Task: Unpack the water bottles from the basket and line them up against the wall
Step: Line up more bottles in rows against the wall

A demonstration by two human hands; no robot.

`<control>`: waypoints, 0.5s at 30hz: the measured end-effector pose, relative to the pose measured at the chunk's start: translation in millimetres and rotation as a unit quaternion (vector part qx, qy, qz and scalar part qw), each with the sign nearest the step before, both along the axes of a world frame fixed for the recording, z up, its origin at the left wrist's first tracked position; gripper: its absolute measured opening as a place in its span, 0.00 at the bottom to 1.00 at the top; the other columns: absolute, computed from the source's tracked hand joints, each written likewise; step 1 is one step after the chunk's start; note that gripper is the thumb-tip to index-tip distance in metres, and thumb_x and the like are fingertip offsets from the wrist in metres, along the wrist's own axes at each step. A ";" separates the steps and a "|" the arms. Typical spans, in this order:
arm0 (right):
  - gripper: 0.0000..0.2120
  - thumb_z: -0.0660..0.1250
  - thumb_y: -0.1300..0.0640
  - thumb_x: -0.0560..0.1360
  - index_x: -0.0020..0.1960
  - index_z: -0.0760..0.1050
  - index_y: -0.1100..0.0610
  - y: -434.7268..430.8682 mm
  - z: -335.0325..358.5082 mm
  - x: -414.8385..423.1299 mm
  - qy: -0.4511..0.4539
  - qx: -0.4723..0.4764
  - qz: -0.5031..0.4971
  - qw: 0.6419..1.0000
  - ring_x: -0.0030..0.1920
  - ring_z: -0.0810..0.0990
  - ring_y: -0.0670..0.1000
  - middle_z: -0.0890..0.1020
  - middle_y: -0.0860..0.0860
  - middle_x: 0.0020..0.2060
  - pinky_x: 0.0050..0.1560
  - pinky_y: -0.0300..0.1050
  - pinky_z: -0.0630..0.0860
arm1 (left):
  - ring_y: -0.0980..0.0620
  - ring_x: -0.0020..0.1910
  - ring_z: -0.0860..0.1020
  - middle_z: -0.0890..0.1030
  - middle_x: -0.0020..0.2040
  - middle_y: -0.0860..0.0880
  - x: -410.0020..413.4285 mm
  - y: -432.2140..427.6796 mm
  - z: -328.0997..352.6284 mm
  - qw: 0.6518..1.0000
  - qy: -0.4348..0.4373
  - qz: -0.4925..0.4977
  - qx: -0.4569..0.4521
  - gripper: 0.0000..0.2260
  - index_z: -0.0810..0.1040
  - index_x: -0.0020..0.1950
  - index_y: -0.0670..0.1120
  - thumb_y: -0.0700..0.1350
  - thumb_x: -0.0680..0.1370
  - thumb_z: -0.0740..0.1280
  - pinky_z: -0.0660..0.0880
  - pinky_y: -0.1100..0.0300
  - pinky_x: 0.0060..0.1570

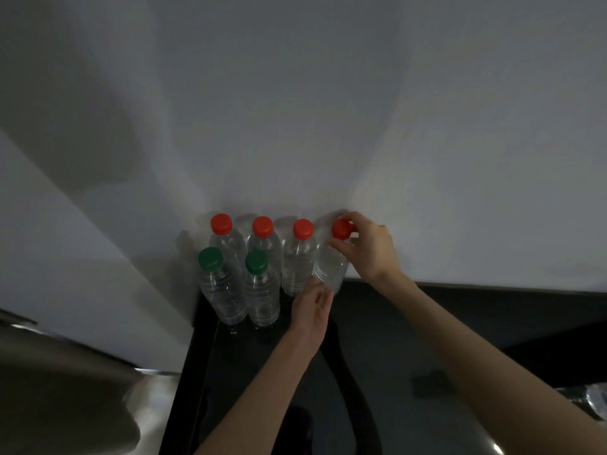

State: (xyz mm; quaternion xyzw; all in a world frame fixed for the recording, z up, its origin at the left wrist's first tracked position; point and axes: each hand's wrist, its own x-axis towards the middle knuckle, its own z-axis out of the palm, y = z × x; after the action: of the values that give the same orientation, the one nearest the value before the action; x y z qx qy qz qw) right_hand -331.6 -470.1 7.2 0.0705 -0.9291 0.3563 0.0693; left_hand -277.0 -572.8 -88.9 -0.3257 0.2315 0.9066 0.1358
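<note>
Pale grey wall (295, 93) is filling most of the view, rising behind both hands, and a lighter side panel (65, 244) is slanting in far to the left of them and meeting that wall in a corner. Below, a dark, nearly black counter (443, 323) is running under the forearms and ending at the foot of the wall, while a dull metallic surface (65, 389) is showing well to the left of the left forearm. A dark curved band (348, 362) is lying on the counter between the two forearms; what it belongs to cannot be told. Three red-capped bottles (266, 247) are standing upright in a row against the wall, just left of the right hand, and two green-capped bottles (226, 290) are standing in front of them, just left of the left hand. The fourth bottle (331, 267) is standing at the right end of the row, between the two hands and close to the wall. The right hand (369, 247) is pinching its red cap (341, 229) from the right with thumb and fingertips. The left hand (312, 307) is reaching up from below with its fingers fairly straight and together, their tips touching the lower side of that bottle.
</note>
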 end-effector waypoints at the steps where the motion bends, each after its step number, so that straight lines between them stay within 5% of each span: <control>1: 0.19 0.75 0.57 0.70 0.60 0.76 0.57 -1.5 -1.6 -0.7 0.004 -0.006 -0.002 1.000 0.51 0.81 0.54 0.83 0.54 0.51 0.53 0.53 0.79 | 0.53 0.50 0.80 0.81 0.51 0.45 -1.9 -0.5 0.7 1.000 -0.002 -0.001 -0.002 0.09 0.78 0.56 0.40 0.33 0.77 0.65 0.77 0.63 0.45; 4: 0.19 0.74 0.58 0.71 0.60 0.76 0.55 -4.7 -5.2 2.1 0.014 -0.037 -0.016 0.999 0.51 0.80 0.49 0.83 0.51 0.52 0.54 0.48 0.79 | 0.54 0.49 0.79 0.81 0.50 0.46 -7.8 -1.7 0.6 1.000 0.003 0.003 -0.009 0.07 0.78 0.52 0.41 0.32 0.77 0.65 0.77 0.62 0.46; 10: 0.19 0.69 0.62 0.74 0.64 0.73 0.54 -4.0 -2.7 6.9 -0.029 -0.072 0.011 0.997 0.56 0.76 0.47 0.80 0.51 0.57 0.60 0.51 0.77 | 0.47 0.66 0.73 0.74 0.67 0.44 -4.5 -0.7 16.5 1.000 0.008 -0.010 -0.018 0.19 0.69 0.70 0.39 0.36 0.79 0.63 0.70 0.56 0.64; 15: 0.24 0.66 0.60 0.77 0.71 0.65 0.53 11.8 26.4 36.7 -0.071 -0.051 0.040 0.995 0.64 0.74 0.51 0.75 0.53 0.66 0.61 0.40 0.71 | 0.49 0.68 0.72 0.73 0.70 0.48 15.7 -10.5 39.1 0.971 0.115 -0.135 -0.159 0.21 0.69 0.73 0.50 0.45 0.79 0.64 0.71 0.53 0.64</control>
State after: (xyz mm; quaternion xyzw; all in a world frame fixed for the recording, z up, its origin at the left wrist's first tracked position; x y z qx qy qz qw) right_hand -294.9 -458.2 33.6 0.0783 -0.9089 0.4096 -0.0074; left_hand -261.2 -583.3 -49.8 -0.2029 0.4283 0.8629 0.1755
